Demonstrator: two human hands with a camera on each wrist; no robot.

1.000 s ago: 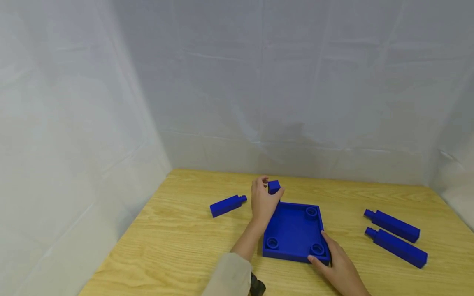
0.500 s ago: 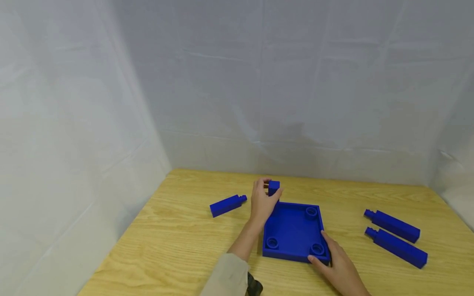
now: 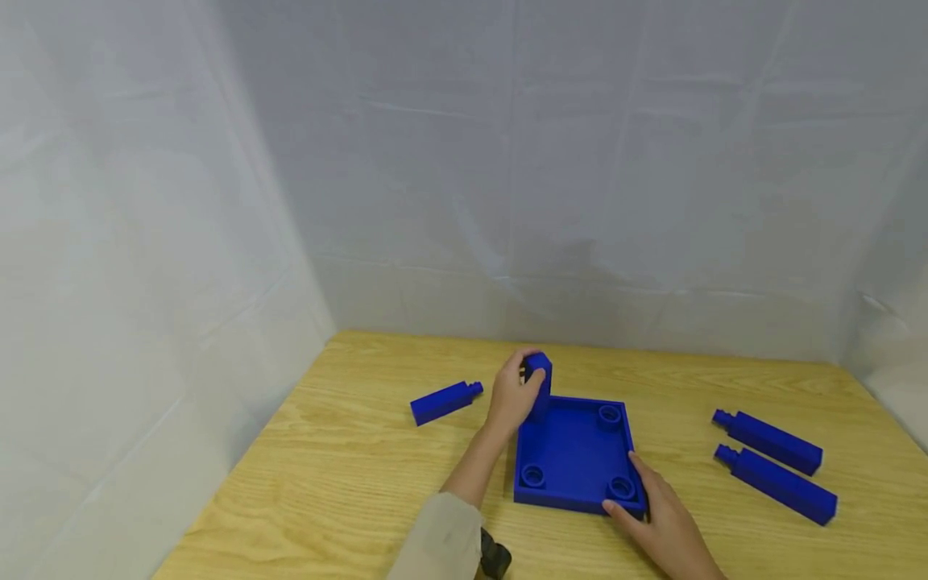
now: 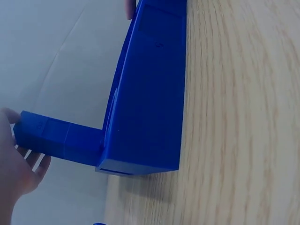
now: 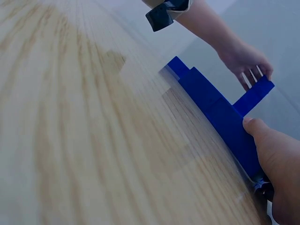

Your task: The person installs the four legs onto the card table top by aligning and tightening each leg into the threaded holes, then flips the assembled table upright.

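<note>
A shallow blue tray [image 3: 573, 503] lies on the wooden table, with round sockets showing in three corners. At its far-left corner a blue square peg [image 3: 540, 379] stands upright, and my left hand [image 3: 516, 395] grips the peg's upper part. In the left wrist view the peg [image 4: 58, 140] sticks out from the tray [image 4: 150, 93], with my left hand [image 4: 16, 164] at its end. My right hand [image 3: 656, 515] holds the tray's near-right corner. In the right wrist view its thumb [image 5: 276, 159] presses the tray wall [image 5: 215, 112], and the peg [image 5: 253, 96] shows beyond it.
One loose blue peg [image 3: 444, 401] lies on the table left of the tray. Two longer blue pegs [image 3: 768, 441] [image 3: 779, 483] lie side by side at the right. White sheeting closes off the back and both sides of the table [image 3: 348, 483].
My left hand has closed further round the peg and turned it a little at the tray's far-left corner. My right hand and the tray have stayed put.
</note>
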